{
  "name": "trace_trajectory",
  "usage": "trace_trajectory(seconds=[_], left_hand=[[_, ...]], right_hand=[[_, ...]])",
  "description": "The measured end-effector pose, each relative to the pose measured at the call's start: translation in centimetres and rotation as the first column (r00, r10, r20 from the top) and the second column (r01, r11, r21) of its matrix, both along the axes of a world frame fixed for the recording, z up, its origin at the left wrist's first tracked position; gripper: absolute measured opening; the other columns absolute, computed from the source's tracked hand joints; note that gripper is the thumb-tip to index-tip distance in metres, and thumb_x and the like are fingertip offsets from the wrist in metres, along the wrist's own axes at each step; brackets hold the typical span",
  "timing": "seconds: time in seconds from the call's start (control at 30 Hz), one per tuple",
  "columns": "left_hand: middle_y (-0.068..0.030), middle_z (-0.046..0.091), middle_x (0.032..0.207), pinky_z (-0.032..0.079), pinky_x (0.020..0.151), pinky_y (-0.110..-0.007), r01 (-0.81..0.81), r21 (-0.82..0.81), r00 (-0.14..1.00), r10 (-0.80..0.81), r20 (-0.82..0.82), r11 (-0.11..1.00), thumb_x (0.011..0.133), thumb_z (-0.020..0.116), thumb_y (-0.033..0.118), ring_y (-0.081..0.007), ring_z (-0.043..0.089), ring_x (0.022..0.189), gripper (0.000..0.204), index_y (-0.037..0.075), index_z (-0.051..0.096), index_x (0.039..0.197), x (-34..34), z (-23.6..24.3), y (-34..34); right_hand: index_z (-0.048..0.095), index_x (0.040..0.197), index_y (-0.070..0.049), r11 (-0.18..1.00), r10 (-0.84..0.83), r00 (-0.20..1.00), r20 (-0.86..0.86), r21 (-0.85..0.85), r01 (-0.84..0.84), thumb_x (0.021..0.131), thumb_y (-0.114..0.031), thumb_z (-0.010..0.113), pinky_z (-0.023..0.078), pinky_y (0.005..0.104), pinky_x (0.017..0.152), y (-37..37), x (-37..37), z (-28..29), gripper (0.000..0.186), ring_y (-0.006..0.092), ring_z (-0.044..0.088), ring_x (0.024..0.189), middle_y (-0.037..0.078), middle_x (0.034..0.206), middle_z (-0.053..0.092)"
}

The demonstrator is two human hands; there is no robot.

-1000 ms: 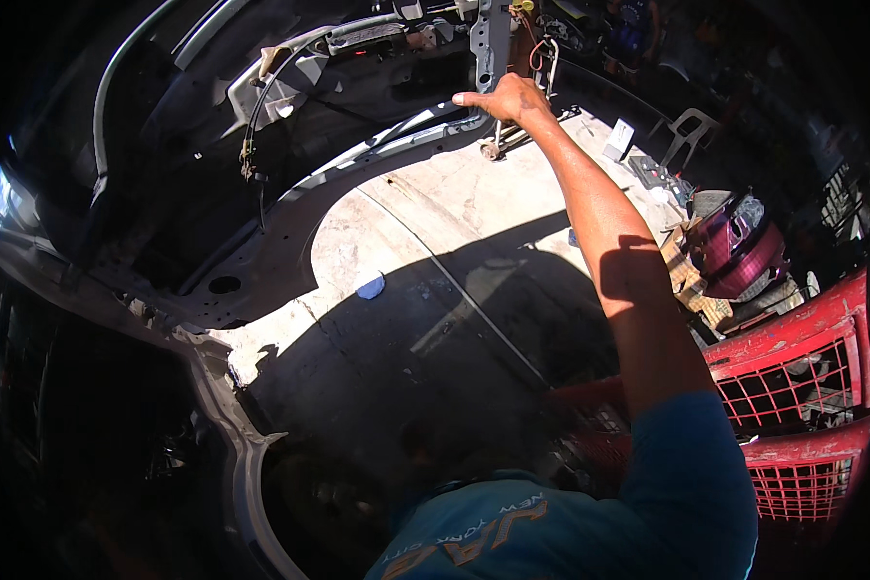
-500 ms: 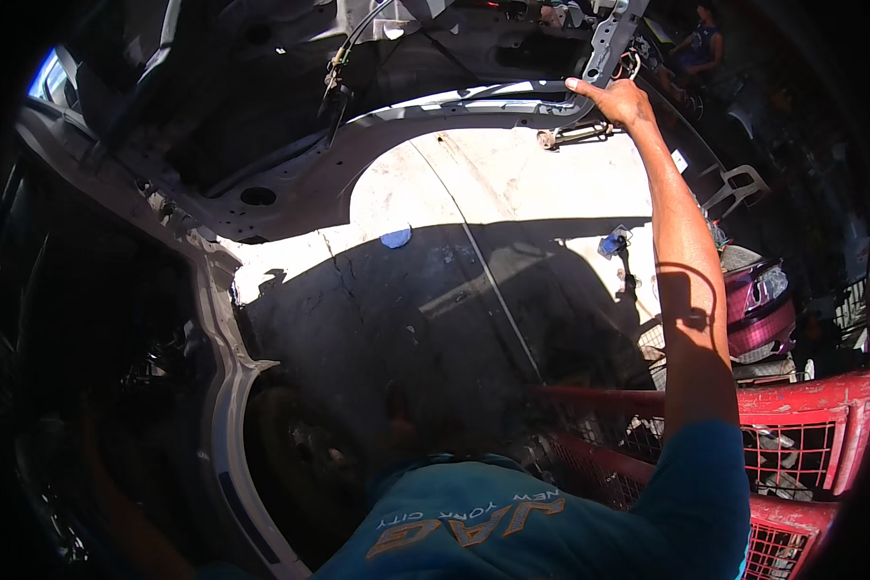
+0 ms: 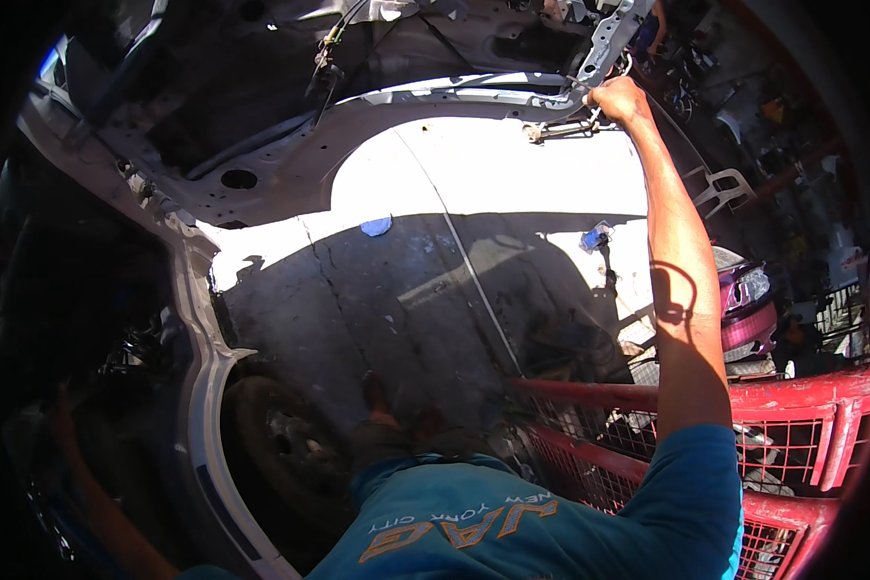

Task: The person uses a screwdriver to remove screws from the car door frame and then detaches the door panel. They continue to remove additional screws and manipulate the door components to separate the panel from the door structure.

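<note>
Curled fingers [image 3: 598,97] of the right hand [image 3: 621,101] meet the lower end of a grey metal strut [image 3: 605,46] at the upper right of the frame; their tips are hidden, so I cannot tell whether they close around it. The left forearm [image 3: 116,519] fades into deep shadow at the lower left – what its fingers do, I cannot tell either.

The strut is narrow, slanted and dotted with holes, its paint dull, and near the hand it meets a pale curved rail [image 3: 454,97] that sweeps leftward across the upper middle. Below the rail, a grey body panel [image 3: 290,164] spreads toward the left, with a dark oval opening. A cable [image 3: 329,48] hangs over the dark hollow at the upper left.

Beneath lies a concrete floor [image 3: 435,319], glaring white in the upper middle and shaded below, with cracks and one thin pale line. A flat blue piece [image 3: 376,226] sits on the edge of the shade. At the lower right stand red metal racks [image 3: 793,396] with mesh sides, just below a pinkish-purple part [image 3: 749,324]. A tyre [image 3: 261,425] shows dimly at the lower left, beside a curved grey sill [image 3: 201,411].
</note>
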State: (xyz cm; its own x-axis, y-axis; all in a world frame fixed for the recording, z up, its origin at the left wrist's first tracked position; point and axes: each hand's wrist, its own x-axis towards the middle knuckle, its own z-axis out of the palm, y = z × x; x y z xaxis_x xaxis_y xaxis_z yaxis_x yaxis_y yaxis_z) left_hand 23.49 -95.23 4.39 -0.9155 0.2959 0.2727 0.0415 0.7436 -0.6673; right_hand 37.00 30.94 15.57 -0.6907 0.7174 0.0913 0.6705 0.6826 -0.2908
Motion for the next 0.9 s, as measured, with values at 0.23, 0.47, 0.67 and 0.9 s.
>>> trace_trajectory(seconds=[0.23, 0.47, 0.67, 0.9], left_hand=[[-0.0184, 0.064, 0.131, 0.054, 0.092, -0.045, -0.048, -0.015, 0.999, 0.048, 0.018, 0.999, 0.106, 0.05, 0.027, -0.0348, 0.067, 0.11, 0.046, 0.023, 0.048, 0.151, -0.2, 0.0, -0.1], [-0.0181, 0.065, 0.13, 0.055, 0.09, -0.046, -0.076, -0.023, 0.997, 0.077, 0.027, 0.997, 0.106, 0.05, 0.025, -0.0345, 0.067, 0.109, 0.047, 0.025, 0.046, 0.152, -0.3, -0.1, -0.1], [-0.0178, 0.065, 0.13, 0.055, 0.089, -0.046, -0.097, -0.025, 0.995, 0.098, 0.025, 0.995, 0.106, 0.049, 0.024, -0.0342, 0.067, 0.108, 0.047, 0.026, 0.045, 0.153, -0.9, 0.1, 0.8], [-0.0174, 0.065, 0.129, 0.055, 0.088, -0.046, -0.12, -0.03, 0.993, 0.12, 0.017, 0.992, 0.106, 0.049, 0.023, -0.0338, 0.068, 0.107, 0.048, 0.028, 0.043, 0.153, -1.4, 1.0, 1.3]], right_hand=[[0.079, 0.102, -0.004, 0.999, 0.005, 1.0, -0.011, 0.032, -0.005, 0.074, -0.033, 0.076, 0.054, 0.0414, 0.092, -0.7, 0.6, 0.1, 0.04, 0.033, 0.072, 0.102, 0.019, 0.105, 0.076], [0.079, 0.104, -0.006, 0.999, 0.008, 1.0, -0.023, 0.052, -0.007, 0.076, -0.034, 0.076, 0.053, 0.0417, 0.095, -0.7, 0.9, -0.2, 0.04, 0.0328, 0.071, 0.106, 0.018, 0.111, 0.075], [0.079, 0.102, -0.006, 0.999, -0.002, 0.999, -0.045, 0.05, 0.004, 0.076, -0.031, 0.076, 0.054, 0.0403, 0.092, -0.5, 1.0, -0.2, 0.037, 0.0297, 0.072, 0.101, 0.016, 0.104, 0.076], [0.079, 0.105, -0.005, 0.999, -0.033, 0.997, -0.065, -0.006, 0.032, 0.075, -0.03, 0.075, 0.053, 0.0434, 0.098, -1.0, 0.8, -0.1, 0.039, 0.035, 0.07, 0.111, 0.02, 0.114, 0.074]])
